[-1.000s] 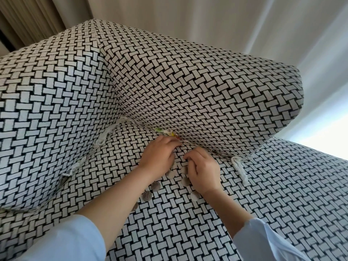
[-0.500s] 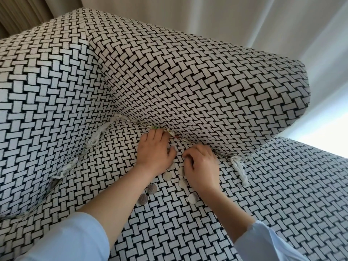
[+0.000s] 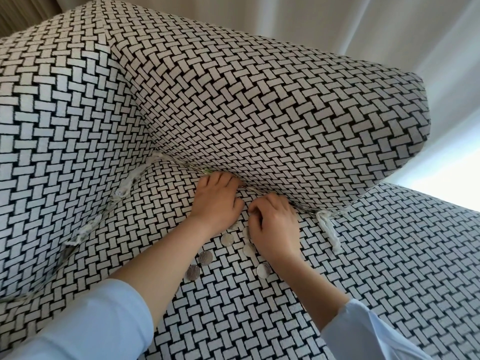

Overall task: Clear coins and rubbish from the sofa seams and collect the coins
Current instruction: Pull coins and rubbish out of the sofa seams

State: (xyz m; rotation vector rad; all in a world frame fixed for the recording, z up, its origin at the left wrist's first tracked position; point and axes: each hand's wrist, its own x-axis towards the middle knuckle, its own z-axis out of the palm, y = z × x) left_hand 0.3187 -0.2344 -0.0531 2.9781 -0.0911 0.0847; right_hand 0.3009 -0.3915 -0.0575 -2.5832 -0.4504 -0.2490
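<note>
Forward to the seam (image 3: pixel 179 162) is where the left hand (image 3: pixel 215 201) has slid in the last second, so that it now covers the yellow and red of the wrapper scrap (image 3: pixel 207 171). Only a green sliver of the scrap shows, just left of the fingertips. The coins (image 3: pixel 227 239) have stayed put.

They lie loose on the seat cushion (image 3: pixel 259 320), silver and flat, in the gap between the two wrists and on the near side of both hands. One is half hidden under the heel of the left hand and another under the edge of the right hand (image 3: pixel 275 224). None of the coins in view touches a fingertip.

The left fingers (image 3: pixel 220 179) are stretched out close together, palm down, with their tips pressed where the seat meets the back cushion (image 3: pixel 259 100). The right fingers (image 3: pixel 259 203) are curled under, knuckles up, with the tips on the fabric just short of the seam. Whether they pinch anything I cannot tell.

White paper twists (image 3: pixel 328 229) stick out of the seams, one to the right of the right hand and others along the left side by the armrest (image 3: pixel 65 126). Pale blue sleeves (image 3: pixel 104 320) cover both forearms at the near edge. A light curtain (image 3: pixel 389 35) hangs beyond the sofa.
</note>
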